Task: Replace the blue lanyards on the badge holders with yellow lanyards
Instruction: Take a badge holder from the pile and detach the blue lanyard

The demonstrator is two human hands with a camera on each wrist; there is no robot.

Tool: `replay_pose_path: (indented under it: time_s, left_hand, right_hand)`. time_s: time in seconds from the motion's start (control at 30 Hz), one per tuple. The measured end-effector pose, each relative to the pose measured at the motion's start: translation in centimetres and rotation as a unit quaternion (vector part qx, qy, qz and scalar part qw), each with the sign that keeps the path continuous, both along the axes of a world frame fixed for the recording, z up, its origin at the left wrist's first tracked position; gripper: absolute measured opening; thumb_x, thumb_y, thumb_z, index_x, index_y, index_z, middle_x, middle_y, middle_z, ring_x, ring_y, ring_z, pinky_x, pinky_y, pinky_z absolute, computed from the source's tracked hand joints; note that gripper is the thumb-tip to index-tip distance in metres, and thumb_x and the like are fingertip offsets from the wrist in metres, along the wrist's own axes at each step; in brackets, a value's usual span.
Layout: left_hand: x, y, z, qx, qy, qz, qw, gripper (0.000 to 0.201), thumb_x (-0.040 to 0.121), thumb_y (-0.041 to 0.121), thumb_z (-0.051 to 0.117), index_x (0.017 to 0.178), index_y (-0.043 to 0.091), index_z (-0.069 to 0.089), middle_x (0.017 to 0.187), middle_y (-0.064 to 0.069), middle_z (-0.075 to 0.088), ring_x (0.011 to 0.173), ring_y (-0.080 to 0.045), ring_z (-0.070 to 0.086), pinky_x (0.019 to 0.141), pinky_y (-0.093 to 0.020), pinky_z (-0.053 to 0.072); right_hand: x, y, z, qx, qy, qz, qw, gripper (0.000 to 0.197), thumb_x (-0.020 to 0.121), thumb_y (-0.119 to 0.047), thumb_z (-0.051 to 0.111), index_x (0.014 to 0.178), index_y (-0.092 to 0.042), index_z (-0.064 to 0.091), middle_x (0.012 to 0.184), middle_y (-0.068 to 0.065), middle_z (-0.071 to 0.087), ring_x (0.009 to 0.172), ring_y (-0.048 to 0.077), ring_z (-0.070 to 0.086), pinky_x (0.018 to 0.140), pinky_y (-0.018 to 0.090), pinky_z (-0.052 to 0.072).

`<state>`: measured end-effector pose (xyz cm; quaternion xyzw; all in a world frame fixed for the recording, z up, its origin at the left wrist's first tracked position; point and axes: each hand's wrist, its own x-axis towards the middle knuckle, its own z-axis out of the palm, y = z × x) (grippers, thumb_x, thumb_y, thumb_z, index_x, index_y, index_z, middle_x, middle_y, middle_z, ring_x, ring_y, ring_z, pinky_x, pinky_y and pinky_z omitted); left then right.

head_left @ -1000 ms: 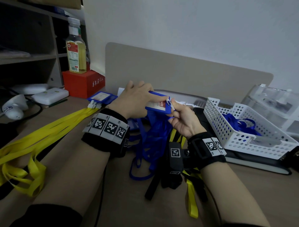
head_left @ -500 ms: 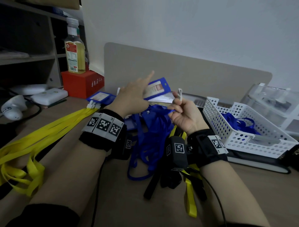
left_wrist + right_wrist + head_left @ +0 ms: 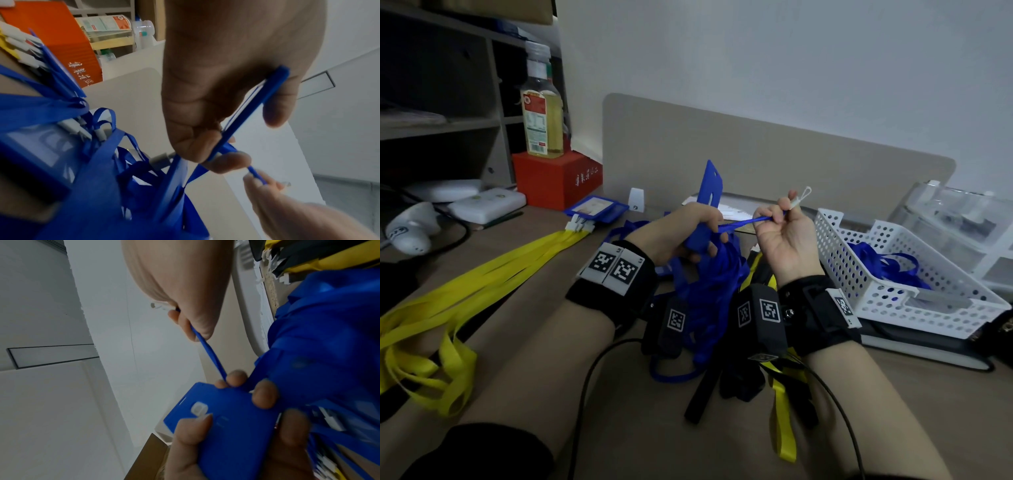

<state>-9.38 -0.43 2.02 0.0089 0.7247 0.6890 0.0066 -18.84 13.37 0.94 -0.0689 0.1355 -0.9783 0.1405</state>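
My left hand [image 3: 690,233] grips a blue badge holder [image 3: 709,192], my right hand [image 3: 784,236] pinches its detached blue lanyard [image 3: 743,224]; yellow lanyard [image 3: 493,277] not yet fitted, more holders remaining.

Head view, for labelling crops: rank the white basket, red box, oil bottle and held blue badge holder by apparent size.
1. white basket, nearer the camera
2. red box
3. oil bottle
4. blue badge holder, partly hidden by the left hand
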Motion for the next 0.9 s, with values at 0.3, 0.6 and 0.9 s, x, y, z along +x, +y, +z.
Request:
replay_pose_path:
  time_s: [0.3,0.6,0.9]
  left_hand:
    - [0.3,-3.0,0.9,0.074,0.053,0.110,0.990,0.032,0.058,0.018,0.048,0.090,0.016,0.046,0.065,-0.001,0.052,0.055,-0.018,0.051,0.051,-0.027,0.027]
    - [0.0,-4.5,1.2,0.227,0.135,0.141,0.954,0.028,0.068,0.016,0.047,0.095,0.013,0.040,0.067,-0.004,0.053,0.064,-0.022,0.054,0.055,-0.030,0.025]
    - [0.2,-3.3,1.4,0.293,0.167,0.107,0.935,0.013,0.088,0.007,0.038,0.101,0.010,0.042,0.069,-0.004,0.056,0.075,-0.026,0.057,0.060,-0.032,0.036]
  right_hand:
    - [-0.2,-0.3,-1.0,0.165,0.015,-0.092,0.982,0.020,0.103,-0.014,0.036,0.089,-0.020,0.048,0.050,-0.007,0.041,0.040,0.007,0.027,0.043,0.017,0.028]
    - [-1.2,0.0,-1.9,0.246,-0.006,-0.155,0.957,0.027,0.101,-0.008,0.028,0.091,-0.019,0.051,0.047,-0.009,0.039,0.039,0.006,0.025,0.047,0.019,0.024]
    - [1.9,-0.5,-1.2,0.398,0.058,-0.004,0.915,0.031,0.095,-0.035,0.056,0.119,-0.018,0.046,0.078,-0.004,0.039,0.043,0.004,0.044,0.039,0.016,0.038]
